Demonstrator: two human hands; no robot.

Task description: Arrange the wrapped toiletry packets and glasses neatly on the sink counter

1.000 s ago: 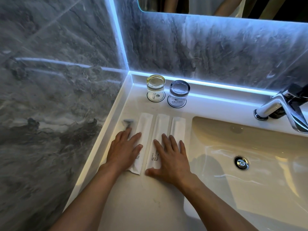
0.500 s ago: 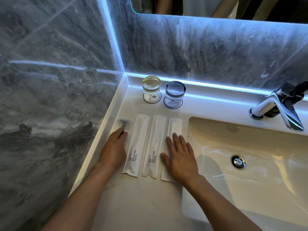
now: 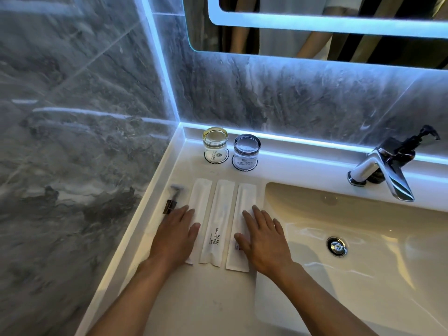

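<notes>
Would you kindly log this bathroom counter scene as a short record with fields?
packets: three white wrapped packets side by side, left of the basin
razor: razor by the wall, left of the packets
glasses: two glasses upside down on coasters, behind the packets
left hand: left hand flat, on the leftmost packet
right hand: right hand flat, on the rightmost packet
faucet: faucet behind the basin
</notes>
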